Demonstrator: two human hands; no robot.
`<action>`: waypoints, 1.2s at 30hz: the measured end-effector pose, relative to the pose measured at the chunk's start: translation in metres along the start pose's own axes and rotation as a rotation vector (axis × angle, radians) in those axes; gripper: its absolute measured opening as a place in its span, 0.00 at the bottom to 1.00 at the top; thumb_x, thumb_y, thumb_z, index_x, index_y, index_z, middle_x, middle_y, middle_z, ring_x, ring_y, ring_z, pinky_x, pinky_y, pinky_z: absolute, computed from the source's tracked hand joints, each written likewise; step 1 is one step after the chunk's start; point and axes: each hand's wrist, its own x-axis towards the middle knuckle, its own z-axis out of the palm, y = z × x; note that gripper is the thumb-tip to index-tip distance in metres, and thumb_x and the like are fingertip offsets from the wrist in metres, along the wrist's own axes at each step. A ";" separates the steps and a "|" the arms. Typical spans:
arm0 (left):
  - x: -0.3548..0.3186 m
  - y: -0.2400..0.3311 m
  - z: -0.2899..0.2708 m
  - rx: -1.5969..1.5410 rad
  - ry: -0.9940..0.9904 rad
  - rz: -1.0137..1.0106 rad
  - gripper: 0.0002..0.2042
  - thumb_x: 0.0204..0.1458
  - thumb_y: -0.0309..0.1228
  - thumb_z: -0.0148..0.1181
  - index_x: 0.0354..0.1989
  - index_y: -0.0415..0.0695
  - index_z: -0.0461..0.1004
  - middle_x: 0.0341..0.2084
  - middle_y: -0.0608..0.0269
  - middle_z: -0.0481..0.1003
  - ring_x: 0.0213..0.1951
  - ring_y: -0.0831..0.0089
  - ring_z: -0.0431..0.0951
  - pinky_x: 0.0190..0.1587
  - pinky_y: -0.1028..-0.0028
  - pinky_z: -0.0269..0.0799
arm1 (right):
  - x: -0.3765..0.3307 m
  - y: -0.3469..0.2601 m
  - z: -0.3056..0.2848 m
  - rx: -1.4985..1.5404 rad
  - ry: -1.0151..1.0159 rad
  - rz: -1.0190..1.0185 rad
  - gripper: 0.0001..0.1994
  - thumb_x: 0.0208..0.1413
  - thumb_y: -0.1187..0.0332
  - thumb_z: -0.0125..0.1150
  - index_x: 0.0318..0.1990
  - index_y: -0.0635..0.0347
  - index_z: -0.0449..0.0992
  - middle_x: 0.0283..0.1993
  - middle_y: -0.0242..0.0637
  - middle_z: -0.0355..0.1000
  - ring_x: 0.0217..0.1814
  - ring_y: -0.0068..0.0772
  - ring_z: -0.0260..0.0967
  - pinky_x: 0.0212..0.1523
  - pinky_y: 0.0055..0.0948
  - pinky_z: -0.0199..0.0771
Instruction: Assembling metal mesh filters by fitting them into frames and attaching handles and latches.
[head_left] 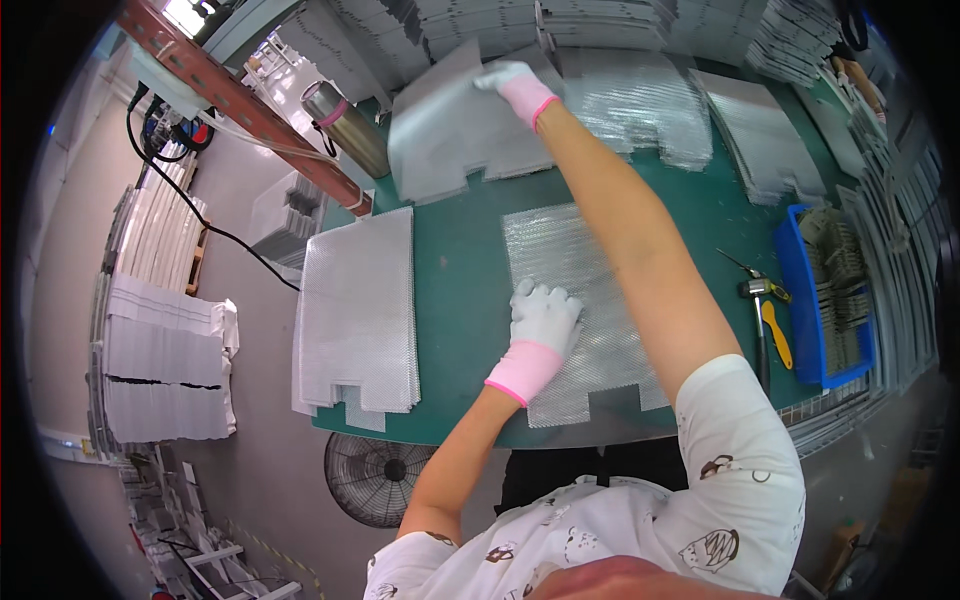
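Both my hands wear pale gloves with pink cuffs. My left hand point(543, 325) rests on a silvery honeycomb-textured sheet point(610, 345) in front of me, its fingers a little bent and apart. That sheet has a notch in its near edge. Stretched to the far side of the table, my right hand point(515, 90) pinches the upper edge of a smooth translucent sheet point(435, 120), which looks tilted and slightly blurred. Beside it lies a pile of shiny ribbed sheets point(640, 100). On the left is a stack of white textured sheets point(358, 310) with notched edges.
A steel flask point(345, 130) stands by the red post point(250, 110). To the right are a blue bin point(800, 300) of grey parts, a hammer point(758, 290), a yellow-handled tool point(776, 335) and more sheets point(760, 135). A fan point(375, 480) stands below the green table point(455, 250).
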 end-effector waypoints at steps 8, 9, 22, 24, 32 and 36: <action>-0.012 -0.008 -0.011 -0.018 0.284 0.086 0.09 0.41 0.33 0.61 0.33 0.49 0.77 0.31 0.65 0.73 0.38 0.63 0.73 0.46 0.60 0.64 | -0.064 -0.073 -0.038 0.419 -0.173 -0.141 0.18 0.54 0.69 0.57 0.52 0.63 0.71 0.37 0.32 0.71 0.36 0.23 0.67 0.37 0.24 0.68; -0.016 -0.007 -0.017 -0.108 0.411 0.182 0.10 0.40 0.30 0.62 0.33 0.46 0.76 0.29 0.64 0.73 0.34 0.62 0.73 0.42 0.62 0.66 | -0.078 -0.070 -0.046 0.412 -0.166 -0.116 0.18 0.54 0.69 0.57 0.52 0.63 0.71 0.37 0.32 0.71 0.36 0.23 0.67 0.37 0.24 0.68; -0.029 -0.012 -0.097 -0.766 0.741 -0.411 0.08 0.54 0.25 0.55 0.40 0.37 0.76 0.25 0.69 0.71 0.25 0.85 0.66 0.29 0.82 0.63 | -0.028 -0.046 -0.079 0.438 -0.079 -0.354 0.15 0.52 0.72 0.60 0.47 0.66 0.72 0.44 0.39 0.72 0.44 0.30 0.69 0.47 0.28 0.69; -0.050 -0.033 -0.092 -0.584 0.681 -0.444 0.08 0.54 0.25 0.55 0.41 0.37 0.76 0.25 0.70 0.71 0.25 0.85 0.66 0.28 0.82 0.63 | -0.036 -0.067 -0.060 0.716 -0.196 -0.299 0.15 0.53 0.73 0.59 0.48 0.65 0.72 0.44 0.38 0.72 0.44 0.30 0.69 0.47 0.27 0.69; -0.055 -0.105 -0.124 -1.592 0.827 -0.655 0.38 0.57 0.59 0.38 0.64 0.36 0.50 0.58 0.44 0.60 0.57 0.49 0.65 0.59 0.57 0.60 | -0.158 -0.102 -0.067 0.598 -0.279 -0.221 0.16 0.57 0.71 0.56 0.52 0.64 0.69 0.44 0.35 0.73 0.45 0.27 0.70 0.45 0.25 0.70; -0.056 -0.074 -0.127 -1.269 0.655 -0.301 0.39 0.57 0.61 0.35 0.63 0.36 0.53 0.60 0.46 0.57 0.56 0.55 0.66 0.55 0.59 0.64 | -0.273 -0.102 -0.115 0.315 -0.125 -0.106 0.13 0.56 0.71 0.55 0.47 0.65 0.73 0.44 0.40 0.74 0.44 0.28 0.72 0.43 0.25 0.70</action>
